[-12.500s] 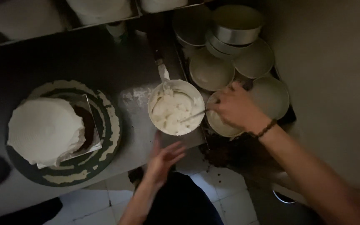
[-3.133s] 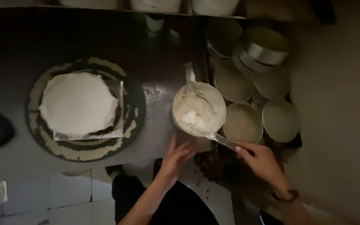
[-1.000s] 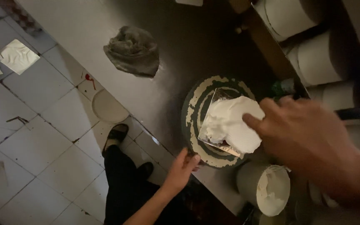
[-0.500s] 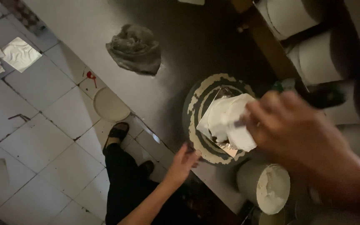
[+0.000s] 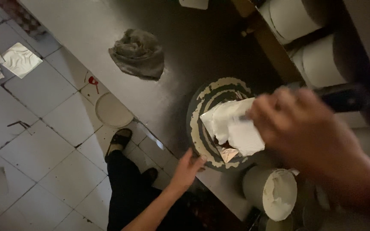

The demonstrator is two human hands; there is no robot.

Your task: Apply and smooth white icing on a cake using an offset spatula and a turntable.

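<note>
A white-frosted cake [image 5: 232, 124] sits on a foil board on a dark round turntable [image 5: 200, 107] smeared with cream, near the counter's edge. My left hand [image 5: 189, 164] rests with its fingertips on the turntable's near rim. My right hand [image 5: 309, 132], large and blurred, hovers over the right side of the cake. It is closed around a spatula with a dark handle [image 5: 345, 96], whose blade lies on the frosting. A bowl of white cream [image 5: 275, 194] stands just to the right of the turntable.
A crumpled grey cloth [image 5: 138, 53] lies on the dark metal counter [image 5: 108, 38]. White cylindrical containers [image 5: 322, 60] fill a shelf at the top right. Below are a tiled floor, foil squares [image 5: 20, 60], a round disc [image 5: 112, 109] and my legs and shoes.
My right hand has left the cream bowl and come over the cake with the spatula, sliding slightly right in the last second. My left hand stays at the turntable's rim.
</note>
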